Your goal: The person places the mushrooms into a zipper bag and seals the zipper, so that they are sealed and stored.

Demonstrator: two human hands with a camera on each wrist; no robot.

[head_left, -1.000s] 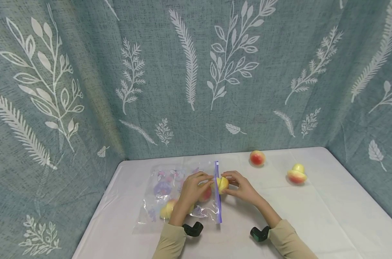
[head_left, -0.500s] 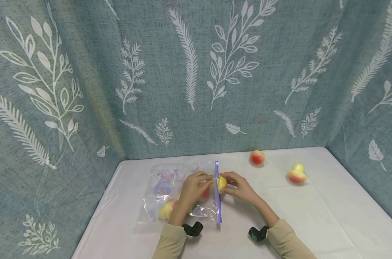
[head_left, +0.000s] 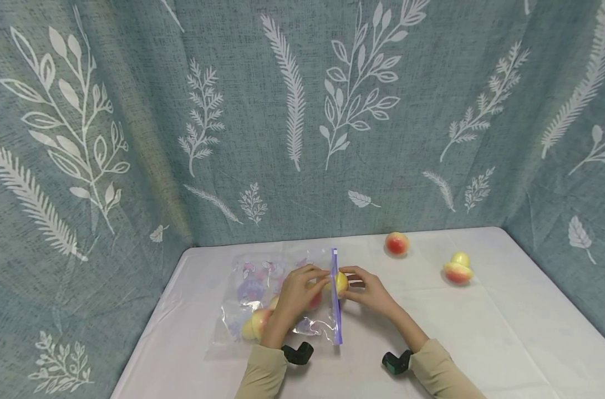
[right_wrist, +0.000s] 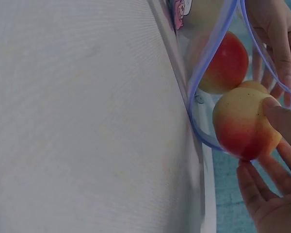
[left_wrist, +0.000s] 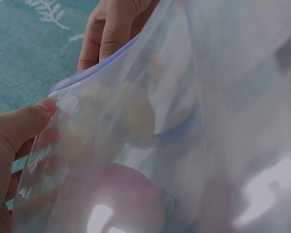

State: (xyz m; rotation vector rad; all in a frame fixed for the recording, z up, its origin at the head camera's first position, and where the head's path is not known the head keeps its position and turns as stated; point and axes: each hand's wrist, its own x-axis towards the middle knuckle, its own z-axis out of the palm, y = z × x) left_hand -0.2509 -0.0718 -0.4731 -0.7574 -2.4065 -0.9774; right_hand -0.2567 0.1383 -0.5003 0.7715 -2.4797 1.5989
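A clear zip bag (head_left: 247, 266) with a purple zip edge lies on the table, its mouth facing right and held apart. My left hand (head_left: 296, 291) pinches the upper layer at the mouth, thumb on the film in the left wrist view. With my right hand (head_left: 372, 291), fingers and thumb curled round it, I hold a yellow-and-red peach (right_wrist: 242, 121) partly inside the mouth. Deeper in the bag sit a redder peach (right_wrist: 228, 63) and a yellow-red fruit (head_left: 256, 324). My left hand and the film hide part of the contents.
One red-yellow peach (head_left: 397, 244) lies near the table's back edge. Farther right is a yellow-and-red fruit (head_left: 458, 269) with a rounded yellow top. The white table (head_left: 482, 332) meets a patterned teal curtain (head_left: 302, 138) at the back and sides.
My right hand has moved slightly left, taking the peach further into the bag mouth. The fruit at the bag's lower left has shifted a little left. My left hand stays in place.
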